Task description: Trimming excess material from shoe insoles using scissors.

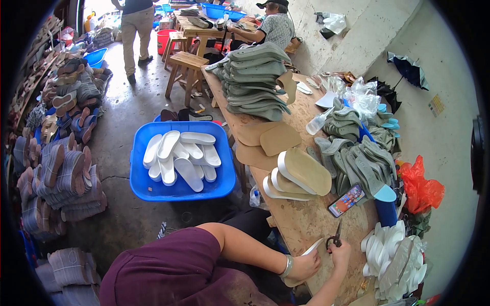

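Note:
My left hand (305, 266), with a bangle on its wrist, is closed around a white-edged shoe sole (313, 247) low over the wooden table (312, 220). Beside it, the fingers of my right hand (340, 253) are in the handles of dark scissors (335, 239), their tips pointing away from me. Past the scissors lies a phone (346, 200) with its screen lit. Farther up the table are several white soles with tan tops (305, 171), next to flat tan insole sheets (261, 145). My palm hides part of the held sole.
A tall stack of grey-green shoe uppers (252, 79) stands at the table's far end, with more grey uppers (365, 160) on the right. White soles fill a blue tub (139, 179) at left. White pieces (393, 255) lie near the right edge. A seated person (275, 28) works farther off.

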Demonstrator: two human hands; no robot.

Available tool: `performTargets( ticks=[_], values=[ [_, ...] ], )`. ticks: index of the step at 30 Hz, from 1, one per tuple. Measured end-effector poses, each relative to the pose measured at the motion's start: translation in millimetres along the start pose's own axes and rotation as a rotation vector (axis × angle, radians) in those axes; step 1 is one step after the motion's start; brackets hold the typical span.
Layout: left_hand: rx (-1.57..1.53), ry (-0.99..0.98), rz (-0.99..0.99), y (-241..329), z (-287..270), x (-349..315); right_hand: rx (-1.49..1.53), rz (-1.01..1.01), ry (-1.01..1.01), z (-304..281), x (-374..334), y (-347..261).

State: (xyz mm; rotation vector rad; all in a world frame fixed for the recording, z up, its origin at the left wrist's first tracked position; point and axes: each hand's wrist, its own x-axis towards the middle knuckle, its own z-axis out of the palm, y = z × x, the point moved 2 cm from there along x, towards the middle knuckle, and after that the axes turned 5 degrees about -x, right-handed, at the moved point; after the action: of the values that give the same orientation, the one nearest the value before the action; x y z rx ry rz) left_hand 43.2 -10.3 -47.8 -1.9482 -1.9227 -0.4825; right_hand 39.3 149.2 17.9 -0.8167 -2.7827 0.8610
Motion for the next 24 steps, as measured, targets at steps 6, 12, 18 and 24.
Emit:
performTargets(
  ticks=[6, 12, 18, 24],
  values=[
    [-0.041, -0.097, 0.023, 0, 0, 0, 0.039, -0.002, -0.012, -3, 0, -4],
    [0.032, -0.017, 0.033, 0, 5, 2, 0.046, -0.025, 0.016, -1, -1, -2],
    [-0.055, -0.036, 0.017, 0, 11, 0, -0.015, -0.047, 0.075, 1, -5, -6],
    [-0.072, 0.034, -0.037, 9, 15, 1, -0.151, -0.082, 0.122, 5, -15, -2]
  ],
)
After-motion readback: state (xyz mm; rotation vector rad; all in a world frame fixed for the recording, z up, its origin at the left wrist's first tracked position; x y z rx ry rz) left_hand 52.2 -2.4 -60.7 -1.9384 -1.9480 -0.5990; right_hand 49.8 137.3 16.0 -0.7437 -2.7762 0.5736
